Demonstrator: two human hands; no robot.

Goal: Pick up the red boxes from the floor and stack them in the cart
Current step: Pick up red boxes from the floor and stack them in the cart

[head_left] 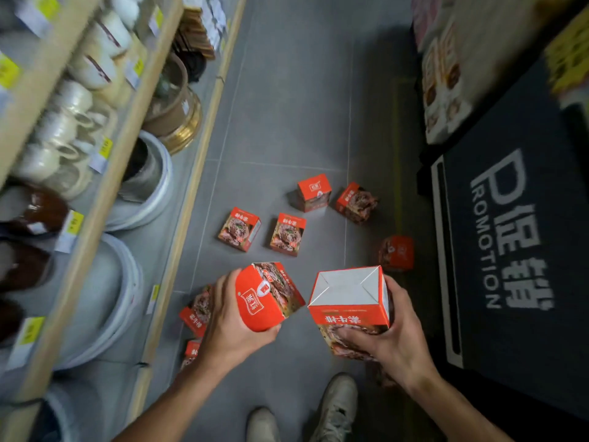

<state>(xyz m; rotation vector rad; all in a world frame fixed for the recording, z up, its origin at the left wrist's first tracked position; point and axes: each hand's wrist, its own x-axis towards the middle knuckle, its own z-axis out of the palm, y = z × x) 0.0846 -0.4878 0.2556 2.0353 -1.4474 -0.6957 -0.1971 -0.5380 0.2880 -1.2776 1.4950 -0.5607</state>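
Observation:
My left hand (228, 327) grips a red box (271, 295) from its left side, held tilted above the floor. My right hand (392, 333) grips a second red box (349, 301), its white bottom flaps facing up. Several more red boxes lie scattered on the grey floor ahead: one (239, 229) and another (287, 234) side by side, two farther back (314, 192) (356, 201), and one at the right (396, 252). Two more (196, 309) (191, 350) lie partly hidden under my left forearm. No cart shows in view.
A wooden shelf unit (95, 199) with ceramic mugs, bowls and large white basins runs along the left. A black promotion stand (516, 250) fills the right side. My shoes (338, 406) stand on the grey tiled floor (287, 106) at the bottom.

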